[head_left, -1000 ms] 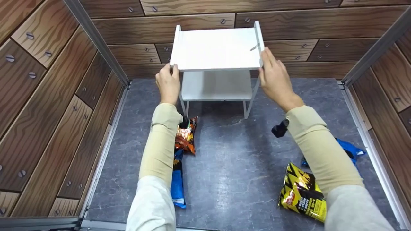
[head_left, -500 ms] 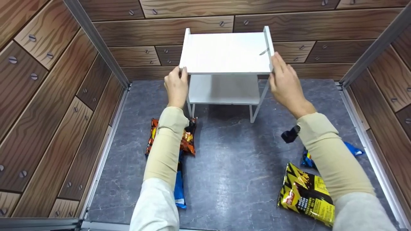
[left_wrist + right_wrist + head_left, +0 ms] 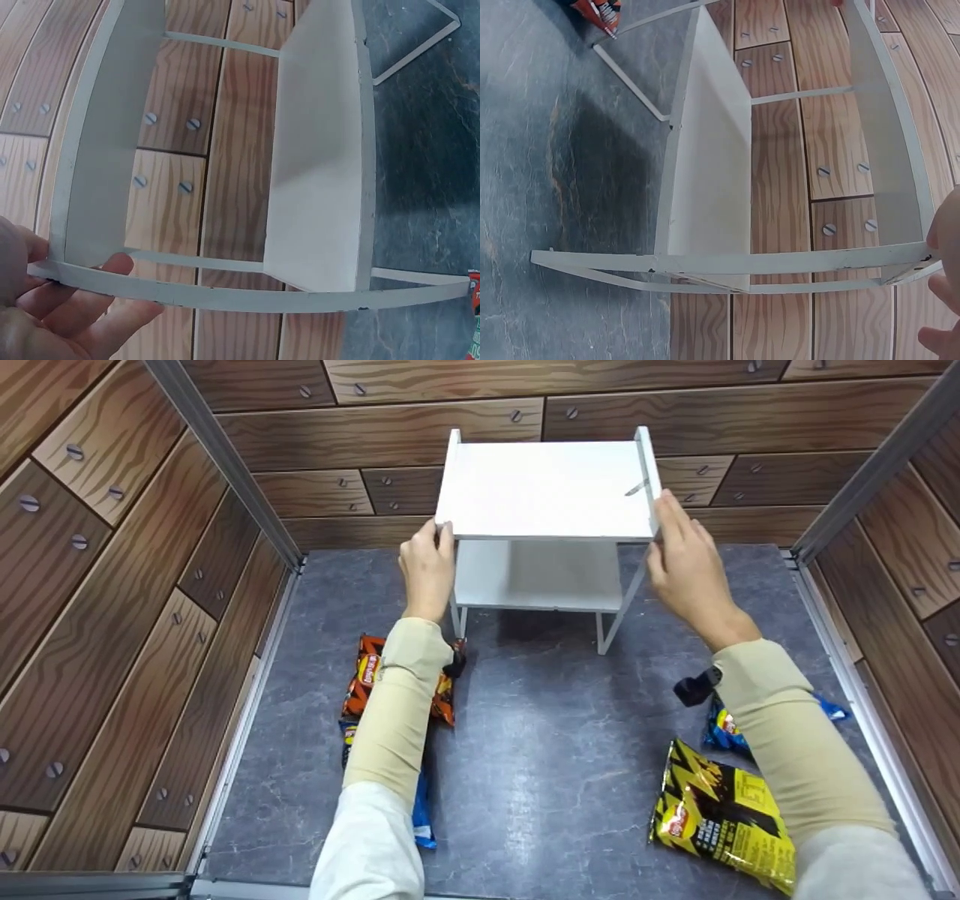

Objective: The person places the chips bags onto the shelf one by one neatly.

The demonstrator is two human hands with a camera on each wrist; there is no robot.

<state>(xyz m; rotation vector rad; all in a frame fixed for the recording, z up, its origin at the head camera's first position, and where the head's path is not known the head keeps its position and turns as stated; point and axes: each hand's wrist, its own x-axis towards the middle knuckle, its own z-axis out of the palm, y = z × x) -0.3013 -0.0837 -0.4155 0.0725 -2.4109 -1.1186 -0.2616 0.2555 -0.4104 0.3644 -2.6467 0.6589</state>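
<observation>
A white two-tier shelf [image 3: 551,491] on thin metal legs stands upright near the back wall in the head view. My left hand [image 3: 426,570] grips its top left front corner, fingers curled round the frame; the left wrist view shows those fingers [image 3: 124,319] wrapping the side bar. At the top right side, my right hand [image 3: 694,566] holds the frame, with its fingers along the outer face and its thumb by the front edge. Only part of that hand [image 3: 946,277] shows in the right wrist view. Whether the legs touch the floor I cannot tell.
Left of the shelf lie an orange chip bag [image 3: 362,679] and a blue one [image 3: 424,810], partly behind my left arm. On the right are a yellow-black chip bag [image 3: 724,817] and another blue bag [image 3: 724,727]. Wood-patterned walls [image 3: 360,439] enclose the grey floor [image 3: 540,750].
The shelf has shifted to the right and slightly toward me, with both hands holding it throughout. More of the orange bag now shows beside my left arm.
</observation>
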